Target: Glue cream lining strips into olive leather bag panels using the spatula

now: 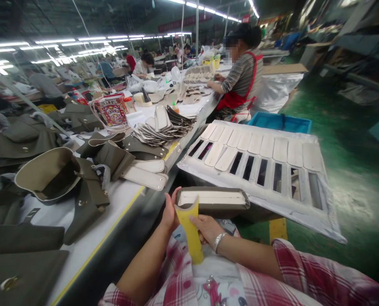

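My left hand [170,212] is closed around the left end of a dark olive bag [215,207]. A white panel [213,196] with a line along its middle lies across the upward side of this bag. My right hand [208,229] grips a flat yellow scraper [191,231], whose flared, curved end touches or overlaps the panel's left part; I cannot tell which. The bag's underside is hidden from view.
To the right, a white slotted rack [304,208] carries rows of pale strips [266,146]. On the table at left lie olive bags [45,170], white strips [144,175] and a stack of pieces [163,127]. A co-worker [243,76] sits farther along, near a blue crate [280,122].
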The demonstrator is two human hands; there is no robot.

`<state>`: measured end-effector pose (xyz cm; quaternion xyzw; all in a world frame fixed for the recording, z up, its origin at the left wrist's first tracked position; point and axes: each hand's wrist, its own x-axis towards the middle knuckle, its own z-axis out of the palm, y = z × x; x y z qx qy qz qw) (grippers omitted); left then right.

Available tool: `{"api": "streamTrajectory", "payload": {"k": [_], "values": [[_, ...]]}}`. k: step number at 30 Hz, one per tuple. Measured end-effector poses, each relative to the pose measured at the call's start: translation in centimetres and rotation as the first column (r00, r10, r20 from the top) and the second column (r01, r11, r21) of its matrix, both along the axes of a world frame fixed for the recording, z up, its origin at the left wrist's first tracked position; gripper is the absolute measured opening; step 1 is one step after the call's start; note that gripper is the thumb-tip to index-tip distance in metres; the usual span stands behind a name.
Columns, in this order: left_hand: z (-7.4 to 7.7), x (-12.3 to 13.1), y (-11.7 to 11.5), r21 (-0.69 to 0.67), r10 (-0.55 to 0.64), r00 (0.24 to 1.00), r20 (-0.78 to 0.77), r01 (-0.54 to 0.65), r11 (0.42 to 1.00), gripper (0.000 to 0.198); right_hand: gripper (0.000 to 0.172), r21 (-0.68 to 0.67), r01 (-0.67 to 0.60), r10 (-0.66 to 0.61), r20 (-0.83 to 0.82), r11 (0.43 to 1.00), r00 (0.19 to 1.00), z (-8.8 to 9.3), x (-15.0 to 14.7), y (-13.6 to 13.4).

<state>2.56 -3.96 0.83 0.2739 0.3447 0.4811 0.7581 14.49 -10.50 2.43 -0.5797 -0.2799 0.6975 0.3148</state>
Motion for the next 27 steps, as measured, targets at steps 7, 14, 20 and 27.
{"api": "streamTrajectory", "payload": {"k": [7,14,20,27], "values": [[-1.4,-0.2,-0.1,0.007,0.047,0.999,-0.022,-0.047,0.999,0.066,0.024,-0.057,-0.042,0.037,-0.084,0.997,0.996,-0.6,-1.8,0.6],[-1.4,-2.9,-0.3,-0.147,-0.085,0.994,-0.075,0.073,0.986,0.06,0.022,-0.06,-0.162,0.161,-0.023,0.985,0.987,0.0,-1.5,1.6],[2.0,-4.9,0.8,-0.215,-0.302,0.95,0.085,0.313,0.925,0.062,0.022,-0.085,-0.189,0.188,-0.022,0.978,0.982,-0.2,-0.7,1.4],[3.1,-2.3,3.5,-0.258,-0.315,0.945,0.085,0.326,0.909,0.065,0.022,-0.1,-0.157,0.149,-0.089,0.982,0.985,0.1,-0.4,1.6]]}}
